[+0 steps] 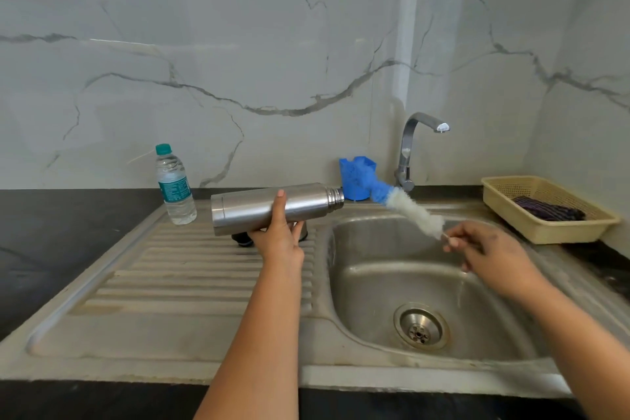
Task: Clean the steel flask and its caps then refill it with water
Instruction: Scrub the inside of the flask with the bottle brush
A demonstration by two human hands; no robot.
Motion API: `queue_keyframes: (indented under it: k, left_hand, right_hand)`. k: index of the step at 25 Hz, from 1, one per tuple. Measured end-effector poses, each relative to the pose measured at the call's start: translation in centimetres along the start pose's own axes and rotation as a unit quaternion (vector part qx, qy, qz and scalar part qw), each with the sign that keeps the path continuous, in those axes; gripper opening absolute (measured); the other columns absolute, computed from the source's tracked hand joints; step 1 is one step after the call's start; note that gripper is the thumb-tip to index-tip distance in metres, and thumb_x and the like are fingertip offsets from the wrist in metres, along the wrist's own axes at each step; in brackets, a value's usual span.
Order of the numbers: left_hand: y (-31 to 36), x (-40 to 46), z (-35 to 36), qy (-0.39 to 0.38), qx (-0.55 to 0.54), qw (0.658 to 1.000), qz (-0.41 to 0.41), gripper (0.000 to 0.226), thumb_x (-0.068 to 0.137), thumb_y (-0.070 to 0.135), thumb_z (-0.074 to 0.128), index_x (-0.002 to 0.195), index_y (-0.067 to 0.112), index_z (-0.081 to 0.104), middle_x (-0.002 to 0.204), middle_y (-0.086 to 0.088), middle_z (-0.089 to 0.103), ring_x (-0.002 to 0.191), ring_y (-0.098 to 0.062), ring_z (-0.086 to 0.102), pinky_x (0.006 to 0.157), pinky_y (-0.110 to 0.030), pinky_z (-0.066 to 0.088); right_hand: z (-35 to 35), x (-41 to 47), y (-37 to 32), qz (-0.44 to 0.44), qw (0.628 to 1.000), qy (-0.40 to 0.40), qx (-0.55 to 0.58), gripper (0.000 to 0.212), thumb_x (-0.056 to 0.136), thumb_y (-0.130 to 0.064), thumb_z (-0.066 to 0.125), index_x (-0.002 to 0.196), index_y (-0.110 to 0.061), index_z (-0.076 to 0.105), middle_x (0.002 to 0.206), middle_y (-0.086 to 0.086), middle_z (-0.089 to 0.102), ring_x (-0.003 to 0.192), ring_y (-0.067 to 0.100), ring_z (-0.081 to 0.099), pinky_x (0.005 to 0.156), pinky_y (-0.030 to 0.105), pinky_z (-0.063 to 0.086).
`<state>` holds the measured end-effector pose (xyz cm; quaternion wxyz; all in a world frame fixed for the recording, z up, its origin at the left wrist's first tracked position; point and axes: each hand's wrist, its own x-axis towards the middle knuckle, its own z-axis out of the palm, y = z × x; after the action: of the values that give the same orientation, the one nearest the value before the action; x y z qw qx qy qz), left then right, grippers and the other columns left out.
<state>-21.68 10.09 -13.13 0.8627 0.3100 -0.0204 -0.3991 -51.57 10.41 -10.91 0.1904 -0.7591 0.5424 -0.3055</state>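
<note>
- Overhead, from the head view: left hand [278,235] grips the steel flask [272,206] on its side, fingers wrapped round the body, open threaded mouth pointing right toward the sink basin [381,283].
- Right hand [484,249] pinches the thin wire end of a bottle brush [402,206]; blue tip near the flask mouth, not inside.
- Dark cap-like piece [242,239] rests on the drainboard [170,269] under the flask; partly hidden.
- Plastic water bottle [174,186] stands just left; tap [414,147] appears off.
- Risk: pinched so far back, the brush may wobble and miss the narrow mouth, flicking droplets.
</note>
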Motion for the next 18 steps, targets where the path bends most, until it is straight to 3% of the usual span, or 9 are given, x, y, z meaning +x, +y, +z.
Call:
queue_keyframes:
  k: [4,7,12,15,18]
  left_hand:
    - [0.3,-0.6,0.1,0.01,0.001,1.0,0.012,0.05,0.075,0.017,0.085,0.109,0.028,0.049,0.121,0.002,0.063,0.109,-0.016,0.064,0.075,-0.035,0.061]
    - [1.0,-0.3,0.0,0.037,-0.03,0.999,0.026,0.065,0.074,0.017,0.086,0.125,0.022,0.046,0.124,0.001,0.061,0.115,-0.019,0.061,0.089,-0.044,0.058]
    - [1.1,-0.5,0.2,0.054,-0.02,0.998,0.035,0.074,0.071,0.019,0.088,0.131,0.021,0.044,0.121,0.003,0.061,0.112,-0.016,0.061,0.082,-0.034,0.061]
    - [1.6,-0.5,0.0,0.043,-0.023,0.998,0.042,0.067,0.071,0.017,0.088,0.124,0.02,0.048,0.122,0.001,0.062,0.111,-0.018,0.063,0.079,-0.034,0.061]
    - [1.1,-1.5,0.4,0.018,0.026,0.999,0.027,0.047,0.074,0.013,0.086,0.106,0.023,0.052,0.109,0.005,0.063,0.098,-0.011,0.064,0.082,-0.038,0.06]
  right_hand:
    - [3.5,-0.7,-0.1,-0.05,0.998,0.007,0.021,0.014,0.089,-0.011,0.064,0.094,-0.024,0.064,0.085,-0.006,0.067,0.08,0.01,0.064,0.07,0.016,0.044]
    - [4.2,-1.5,0.5,-0.068,0.998,0.006,-0.007,0.011,0.088,-0.012,0.067,0.09,-0.023,0.065,0.081,-0.01,0.064,0.078,0.005,0.059,0.067,0.014,0.041]
    - [5.7,-0.9,-0.3,-0.057,0.997,0.048,-0.015,0.007,0.09,-0.014,0.064,0.096,-0.018,0.066,0.083,-0.008,0.063,0.073,0.009,0.057,0.065,0.02,0.041]
    - [6.5,-1.4,-0.5,-0.077,0.994,0.083,-0.003,0.006,0.091,-0.012,0.063,0.094,-0.016,0.065,0.082,-0.005,0.063,0.07,0.011,0.059,0.061,0.02,0.043]
    - [6.1,-1.2,-1.0,-0.086,0.988,0.126,0.006,0.005,0.09,-0.009,0.063,0.093,-0.012,0.065,0.078,-0.001,0.062,0.067,0.016,0.058,0.061,0.026,0.046]
